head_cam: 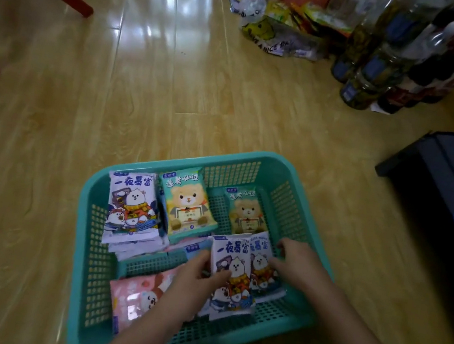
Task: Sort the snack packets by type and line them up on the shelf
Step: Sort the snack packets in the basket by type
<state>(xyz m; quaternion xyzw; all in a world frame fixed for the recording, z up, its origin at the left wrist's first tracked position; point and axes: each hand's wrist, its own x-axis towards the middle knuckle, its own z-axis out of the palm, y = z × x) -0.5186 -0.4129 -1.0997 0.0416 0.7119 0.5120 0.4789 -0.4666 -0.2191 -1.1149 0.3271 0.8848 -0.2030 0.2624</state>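
In the teal basket (81,238), the left hand (196,281) gripped a white packet (231,257) reading "一夜暴富". The right hand (293,261) touched a second white packet (261,257), its grip unclear. Green packets (187,201) read "逢考必过".

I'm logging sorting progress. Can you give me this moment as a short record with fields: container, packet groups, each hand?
container: teal basket on the floor
back left: white stack
back middle and right: two green packets, apart
front left: pink packet, partly under the left arm
left hand: grips a white packet at its left edge
right hand: at the edge of a second white packet; grip unclear
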